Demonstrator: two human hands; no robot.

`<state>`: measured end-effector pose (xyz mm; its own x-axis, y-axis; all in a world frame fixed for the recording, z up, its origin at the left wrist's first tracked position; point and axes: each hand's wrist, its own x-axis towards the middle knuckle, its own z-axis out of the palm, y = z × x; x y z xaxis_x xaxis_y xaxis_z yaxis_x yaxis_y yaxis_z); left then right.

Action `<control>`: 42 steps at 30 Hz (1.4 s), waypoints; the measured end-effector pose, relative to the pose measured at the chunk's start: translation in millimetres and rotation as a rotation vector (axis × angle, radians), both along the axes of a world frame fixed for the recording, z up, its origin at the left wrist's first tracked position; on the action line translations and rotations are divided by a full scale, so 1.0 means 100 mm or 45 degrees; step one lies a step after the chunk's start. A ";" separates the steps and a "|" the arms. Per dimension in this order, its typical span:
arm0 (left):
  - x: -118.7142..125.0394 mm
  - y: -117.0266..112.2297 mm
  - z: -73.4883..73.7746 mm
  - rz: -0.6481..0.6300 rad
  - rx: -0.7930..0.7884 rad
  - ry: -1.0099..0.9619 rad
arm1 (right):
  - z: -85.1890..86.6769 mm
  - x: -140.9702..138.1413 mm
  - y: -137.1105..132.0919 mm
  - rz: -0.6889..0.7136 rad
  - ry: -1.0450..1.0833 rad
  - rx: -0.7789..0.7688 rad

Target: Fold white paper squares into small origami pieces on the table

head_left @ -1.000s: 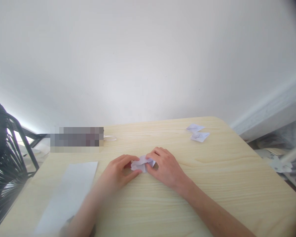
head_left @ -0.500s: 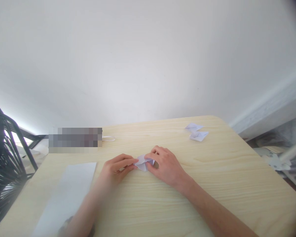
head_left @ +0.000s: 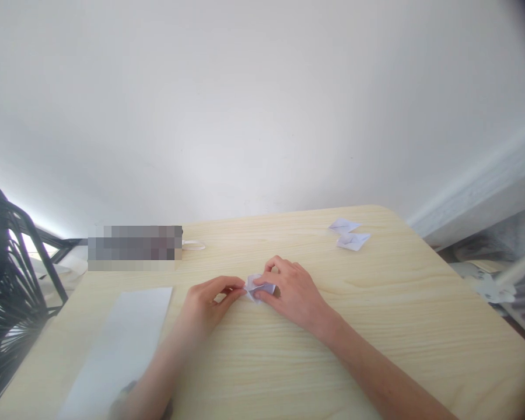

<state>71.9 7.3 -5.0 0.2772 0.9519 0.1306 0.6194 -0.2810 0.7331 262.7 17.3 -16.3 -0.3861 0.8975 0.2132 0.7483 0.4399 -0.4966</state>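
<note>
A small piece of folded white paper (head_left: pixel 254 286) is between my two hands, just above or on the wooden table (head_left: pixel 262 361). My left hand (head_left: pixel 216 294) pinches its left corner between thumb and fingertips. On the other side, my right hand (head_left: pixel 291 286) grips the paper with thumb below and index finger curled over the top. Parts of the paper are covered by the right fingers. Toward the back right lie two folded white paper pieces, one farther (head_left: pixel 343 226) and one nearer (head_left: pixel 353 241), close together.
A white paper sheet (head_left: pixel 122 338) lies at the left, partly under my left forearm. Behind it sits a blurred-out object (head_left: pixel 133 248) with a white loop (head_left: pixel 195 245). A black woven chair (head_left: pixel 9 280) stands left of the table; a white wall (head_left: pixel 262 116) rises behind.
My left fingers have drawn together into a tighter pinch at the paper's left corner. The paper's folds have shifted, while my right hand stays almost in place.
</note>
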 end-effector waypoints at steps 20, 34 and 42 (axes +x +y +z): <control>-0.02 0.11 -0.02 0.136 -0.204 -0.149 | -0.08 0.26 0.11 0.079 0.598 -0.152; 0.02 0.07 -0.07 0.004 -0.035 -0.057 | -0.14 0.17 0.08 0.131 0.554 -0.005; 0.02 0.03 0.04 -0.056 0.086 0.133 | -0.16 0.19 0.08 0.185 0.490 0.065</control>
